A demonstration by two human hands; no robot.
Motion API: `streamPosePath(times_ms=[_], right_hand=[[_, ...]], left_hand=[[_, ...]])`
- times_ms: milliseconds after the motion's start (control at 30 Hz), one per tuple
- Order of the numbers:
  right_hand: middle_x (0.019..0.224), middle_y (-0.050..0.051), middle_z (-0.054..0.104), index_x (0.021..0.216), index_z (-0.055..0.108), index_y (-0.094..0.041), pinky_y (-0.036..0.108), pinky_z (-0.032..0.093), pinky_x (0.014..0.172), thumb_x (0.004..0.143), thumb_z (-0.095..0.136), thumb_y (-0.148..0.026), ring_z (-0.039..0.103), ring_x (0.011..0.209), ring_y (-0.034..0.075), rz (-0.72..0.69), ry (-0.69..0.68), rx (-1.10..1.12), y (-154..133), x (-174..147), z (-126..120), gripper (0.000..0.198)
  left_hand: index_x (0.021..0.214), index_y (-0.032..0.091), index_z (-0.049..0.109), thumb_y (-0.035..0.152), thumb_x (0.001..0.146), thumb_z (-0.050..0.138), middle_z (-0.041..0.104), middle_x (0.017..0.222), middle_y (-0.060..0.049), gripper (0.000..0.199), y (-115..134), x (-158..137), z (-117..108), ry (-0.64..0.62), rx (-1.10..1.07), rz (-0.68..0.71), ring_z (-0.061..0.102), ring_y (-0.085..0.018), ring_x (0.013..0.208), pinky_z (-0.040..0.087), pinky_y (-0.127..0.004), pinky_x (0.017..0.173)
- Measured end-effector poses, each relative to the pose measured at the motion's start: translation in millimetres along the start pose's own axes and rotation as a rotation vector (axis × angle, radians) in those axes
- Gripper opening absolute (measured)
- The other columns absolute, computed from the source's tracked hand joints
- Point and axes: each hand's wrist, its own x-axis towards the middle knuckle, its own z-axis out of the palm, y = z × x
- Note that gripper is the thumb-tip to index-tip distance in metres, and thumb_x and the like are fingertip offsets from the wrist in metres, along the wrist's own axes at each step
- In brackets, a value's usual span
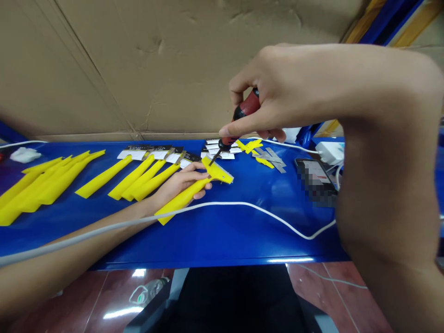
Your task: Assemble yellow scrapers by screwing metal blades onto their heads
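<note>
My left hand (178, 185) is closed round the neck of a yellow scraper (189, 196), its wide head turned to the right. A small screw shows near the right end of that head. From above, my right hand (270, 92) grips the red and black handle of a screwdriver (249, 105). The screwdriver's shaft slants down to the left, and its tip meets the left part of the scraper head. Left of my left hand lie several yellow scrapers (138, 173) with black-and-white cards at their heads.
Several yellow handles (64, 182) are piled at the left of the blue table (225, 240). Behind the scraper lie more cards (222, 150), small yellow pieces (251, 145) and grey metal strips (274, 159). A phone (315, 178) rests at right. A white cable (243, 203) crosses in front.
</note>
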Motion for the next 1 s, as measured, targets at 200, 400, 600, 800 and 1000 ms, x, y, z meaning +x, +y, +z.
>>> streamPosePath(times_ms=[200, 400, 600, 800, 1000], right_hand=[[0.07, 0.002, 0.074, 0.088, 0.08, -0.026, 0.034, 0.035, 0.05, 0.091, 0.073, -0.077, 0.06, 0.055, 0.016, -0.016, 0.007, -0.028, 1.0, 0.0, 1.0, 0.052], [0.058, 0.005, 0.068, 0.088, 0.08, -0.023, 0.033, 0.039, 0.056, 0.092, 0.072, -0.078, 0.064, 0.058, 0.018, 0.063, -0.049, 0.045, 0.3, -0.1, -0.7, 0.056], [0.059, 0.005, 0.07, 0.085, 0.081, -0.026, 0.036, 0.042, 0.055, 0.091, 0.067, -0.081, 0.061, 0.053, 0.02, 0.048, -0.017, 0.081, -1.6, -1.5, -0.3, 0.057], [0.056, 0.003, 0.068, 0.086, 0.083, -0.027, 0.035, 0.046, 0.059, 0.091, 0.068, -0.076, 0.061, 0.053, 0.019, 0.068, -0.01, 0.124, -2.4, -5.2, -1.9, 0.052], [0.056, 0.005, 0.067, 0.088, 0.084, -0.026, 0.036, 0.045, 0.058, 0.095, 0.065, -0.077, 0.063, 0.053, 0.021, 0.076, -0.013, 0.111, -4.8, -8.4, -4.7, 0.055]], left_hand=[[0.109, 0.023, 0.057, 0.018, 0.081, 0.088, 0.071, 0.085, -0.003, 0.043, -0.5, -1.3, 3.3, 0.024, -0.036, 0.018, 0.065, -0.015, 0.063, 0.034, -0.021, 0.048], [0.11, 0.022, 0.056, 0.019, 0.083, 0.087, 0.071, 0.082, -0.004, 0.041, -3.2, -0.9, 1.3, -0.006, -0.018, 0.034, 0.065, -0.015, 0.061, 0.038, -0.02, 0.048], [0.114, 0.022, 0.057, 0.022, 0.086, 0.086, 0.072, 0.083, -0.004, 0.041, -4.1, -1.2, -1.7, -0.009, -0.007, 0.038, 0.066, -0.015, 0.061, 0.039, -0.02, 0.047], [0.117, 0.024, 0.055, 0.028, 0.085, 0.089, 0.074, 0.083, -0.004, 0.046, -8.2, 0.0, -4.7, -0.011, 0.032, 0.048, 0.063, -0.015, 0.054, 0.044, -0.023, 0.05], [0.113, 0.022, 0.06, 0.023, 0.082, 0.089, 0.074, 0.083, -0.005, 0.043, -6.2, -1.9, -0.5, 0.017, 0.008, 0.041, 0.072, -0.019, 0.064, 0.047, -0.024, 0.052]])
